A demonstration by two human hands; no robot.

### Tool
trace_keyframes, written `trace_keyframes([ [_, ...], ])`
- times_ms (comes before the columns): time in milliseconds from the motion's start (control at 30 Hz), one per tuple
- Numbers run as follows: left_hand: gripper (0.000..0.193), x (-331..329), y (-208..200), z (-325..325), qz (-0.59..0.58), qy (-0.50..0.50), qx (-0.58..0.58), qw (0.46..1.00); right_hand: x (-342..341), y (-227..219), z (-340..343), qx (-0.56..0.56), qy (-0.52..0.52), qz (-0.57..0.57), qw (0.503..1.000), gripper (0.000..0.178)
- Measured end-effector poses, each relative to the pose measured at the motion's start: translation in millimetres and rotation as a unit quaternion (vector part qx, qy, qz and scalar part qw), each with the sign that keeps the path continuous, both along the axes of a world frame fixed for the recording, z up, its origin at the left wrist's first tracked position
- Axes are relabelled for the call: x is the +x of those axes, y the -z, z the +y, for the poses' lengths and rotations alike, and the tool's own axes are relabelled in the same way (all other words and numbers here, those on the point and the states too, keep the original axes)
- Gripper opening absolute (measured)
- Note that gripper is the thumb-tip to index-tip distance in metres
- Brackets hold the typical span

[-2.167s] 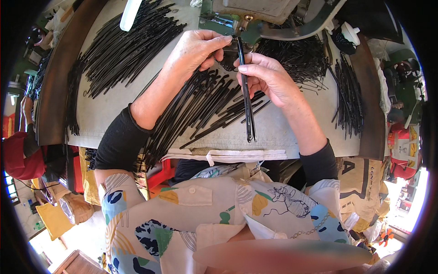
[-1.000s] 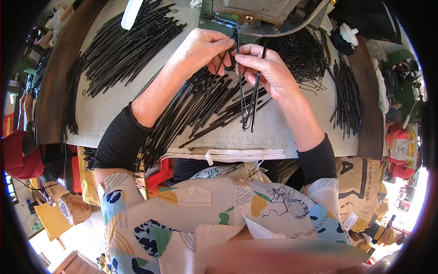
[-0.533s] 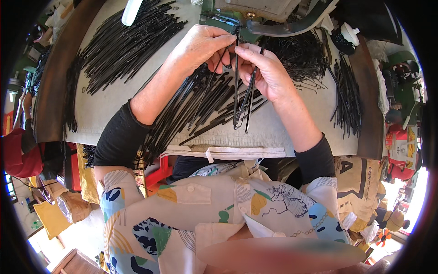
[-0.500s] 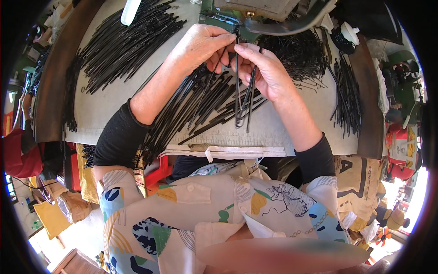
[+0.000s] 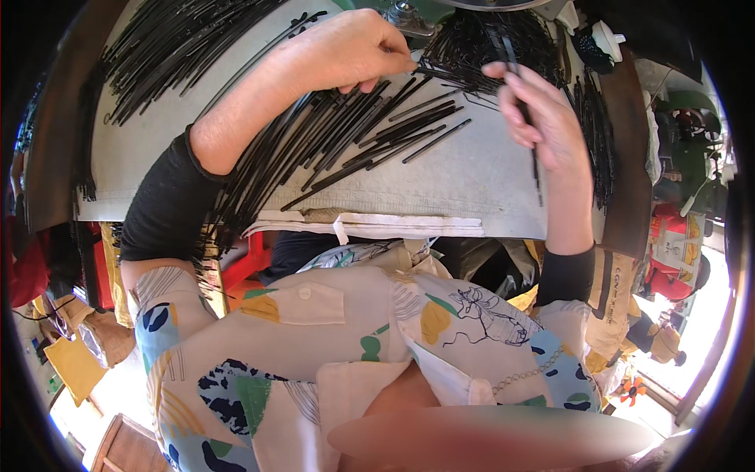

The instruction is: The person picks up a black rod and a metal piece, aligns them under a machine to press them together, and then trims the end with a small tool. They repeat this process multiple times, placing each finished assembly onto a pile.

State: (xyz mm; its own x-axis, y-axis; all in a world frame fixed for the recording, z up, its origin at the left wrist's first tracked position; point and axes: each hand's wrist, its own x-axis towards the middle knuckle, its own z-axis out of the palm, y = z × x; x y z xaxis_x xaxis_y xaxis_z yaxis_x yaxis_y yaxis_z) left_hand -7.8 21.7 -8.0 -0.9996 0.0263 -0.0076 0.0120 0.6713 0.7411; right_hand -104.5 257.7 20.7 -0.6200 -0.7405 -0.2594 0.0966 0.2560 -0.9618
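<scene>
My left hand [image 5: 366, 55] is closed in a pinch over the far middle of the table, and the end of a thin black strip [image 5: 431, 69] shows at its fingertips. Farther right, my right hand [image 5: 545, 118] is somewhat blurred and closed around a long, thin black strip [image 5: 539, 177] that hangs toward me. Between and below the hands lies a loose spread of black strips [image 5: 338, 145]. Just beyond my right fingers is a tangled dark heap of strips [image 5: 487, 47] with thin ends sticking out.
A large bundle of black strips [image 5: 189, 47] covers the far left of the pale tabletop [image 5: 472, 185]. More strips [image 5: 594, 141] lie along the right edge. A green machine with metal parts [image 5: 409, 17] stands at the far edge. White cloth strips [image 5: 393, 226] run along the near edge.
My hands, together below the machine before, are now apart. The right has moved right toward the tangled heap with a strip; the left has shifted slightly. The whole view has tilted a little.
</scene>
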Motion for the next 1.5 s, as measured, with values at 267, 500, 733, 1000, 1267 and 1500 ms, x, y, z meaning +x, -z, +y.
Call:
trace_keyframes([
  [267,0.022,9.3,4.5,20.6,0.107,0.034,-0.267,0.957,-72.5,-1.1,95.2,0.282,0.170,0.494,0.804,0.032],
  [500,0.016,8.8,-8.8,28.8,0.075,0.010,-0.323,0.943,-36.5,16.1,45.2,0.224,0.065,0.493,0.838,0.030],
  [733,0.019,5.4,-0.8,6.7,0.070,0.006,-0.139,0.988,0.8,27.1,-22.8,0.136,-0.080,0.621,0.767,0.023],
  [1000,0.028,7.5,-4.5,-13.4,-0.045,0.012,0.108,0.993,2.2,28.6,-46.4,0.172,-0.117,0.603,0.770,0.013],
  [1267,0.030,1.0,8.1,-26.9,-0.015,-0.014,0.183,0.983,0.8,27.6,-50.1,0.111,-0.065,0.584,0.801,0.011],
  [1500,0.028,-3.7,19.3,-28.8,0.012,-0.045,0.197,0.979,9.2,18.6,-58.1,0.088,-0.032,0.459,0.883,0.012],
])
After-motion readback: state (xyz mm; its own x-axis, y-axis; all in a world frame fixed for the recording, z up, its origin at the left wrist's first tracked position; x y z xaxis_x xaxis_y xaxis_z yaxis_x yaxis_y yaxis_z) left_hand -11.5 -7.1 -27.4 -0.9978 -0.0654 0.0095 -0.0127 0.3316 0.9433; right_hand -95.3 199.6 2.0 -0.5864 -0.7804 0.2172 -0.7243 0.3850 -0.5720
